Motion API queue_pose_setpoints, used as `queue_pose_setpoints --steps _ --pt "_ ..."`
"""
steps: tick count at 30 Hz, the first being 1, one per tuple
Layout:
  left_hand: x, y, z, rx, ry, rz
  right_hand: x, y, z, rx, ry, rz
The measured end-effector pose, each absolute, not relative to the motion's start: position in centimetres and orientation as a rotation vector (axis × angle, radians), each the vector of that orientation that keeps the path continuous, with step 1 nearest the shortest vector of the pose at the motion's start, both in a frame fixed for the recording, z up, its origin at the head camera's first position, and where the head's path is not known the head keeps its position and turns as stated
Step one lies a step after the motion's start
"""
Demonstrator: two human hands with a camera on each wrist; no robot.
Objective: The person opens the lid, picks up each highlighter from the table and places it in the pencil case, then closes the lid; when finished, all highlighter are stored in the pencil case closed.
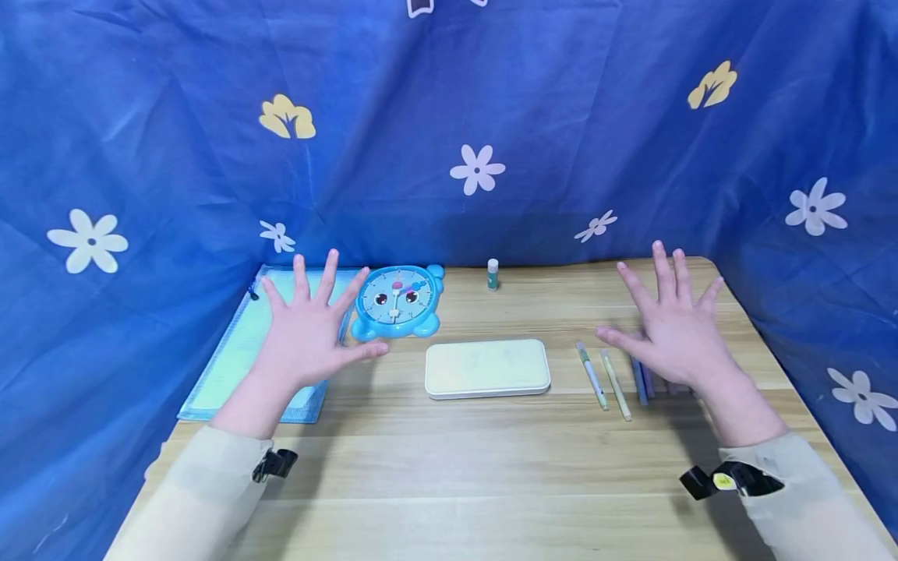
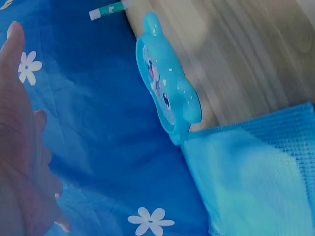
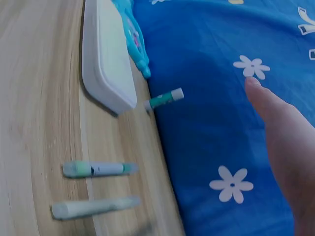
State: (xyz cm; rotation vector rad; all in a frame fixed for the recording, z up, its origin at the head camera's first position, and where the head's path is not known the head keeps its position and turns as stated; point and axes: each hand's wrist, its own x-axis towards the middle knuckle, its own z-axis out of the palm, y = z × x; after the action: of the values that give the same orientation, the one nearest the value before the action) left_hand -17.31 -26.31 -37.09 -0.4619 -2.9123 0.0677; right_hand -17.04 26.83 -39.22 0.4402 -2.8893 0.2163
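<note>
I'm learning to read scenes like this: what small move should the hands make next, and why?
Probably lower the right hand toward the pale green pen: that hand is spread and holds nothing, and in the head view the pen lies on the table close to its thumb.

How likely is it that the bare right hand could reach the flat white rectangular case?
Probably yes: the right hand is spread, holding nothing, and only two slim pale pens lie flat between it and the case.

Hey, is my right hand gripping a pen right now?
No, your right hand has its fingers straight and spread wide, curled round nothing.
</note>
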Motion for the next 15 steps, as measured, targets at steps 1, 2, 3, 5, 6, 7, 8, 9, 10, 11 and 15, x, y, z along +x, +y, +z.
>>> queue_pose_setpoints --steps 1,2,3,5,6,7,8,9,10,11,15 --pt "-17.2 -26.1 -37.2 -0.475 -2.912 0.063 -17.0 26.6 -39.2 0.457 -2.885 0.226" --pt "-17.1 -26.0 -37.2 -0.489 -2.911 0.058 -16.9 26.4 -39.1 0.475 -2.879 0.24" --pt "-17.0 -25.8 -37.4 -0.502 -2.911 0.052 -16.8 26.1 -39.0 0.492 -2.873 0.257" --pt "-16.8 -25.4 -37.6 -0.532 -2.913 0.017 -16.6 25.6 -38.9 0.523 -2.864 0.293" --pt "-16.7 -25.3 -37.7 -0.548 -2.912 -0.002 -16.6 25.3 -38.8 0.539 -2.86 0.318" --pt "-16.6 -25.1 -37.8 -0.563 -2.908 -0.02 -16.5 25.1 -38.8 0.556 -2.857 0.342" --pt "-16.5 -24.9 -37.9 -0.578 -2.906 -0.043 -16.5 24.8 -38.8 0.574 -2.853 0.365" --pt "-16.4 -24.8 -38.0 -0.593 -2.905 -0.073 -16.5 24.6 -38.8 0.592 -2.851 0.389" --pt "-16.3 -24.6 -38.1 -0.609 -2.901 -0.111 -16.4 24.3 -38.8 0.612 -2.849 0.418" --pt "-16.2 -24.5 -38.2 -0.623 -2.893 -0.148 -16.4 24.1 -38.8 0.626 -2.849 0.45" --pt "-15.9 -23.9 -38.5 -0.669 -2.856 -0.323 -16.2 23.4 -39.1 0.699 -2.808 0.612"
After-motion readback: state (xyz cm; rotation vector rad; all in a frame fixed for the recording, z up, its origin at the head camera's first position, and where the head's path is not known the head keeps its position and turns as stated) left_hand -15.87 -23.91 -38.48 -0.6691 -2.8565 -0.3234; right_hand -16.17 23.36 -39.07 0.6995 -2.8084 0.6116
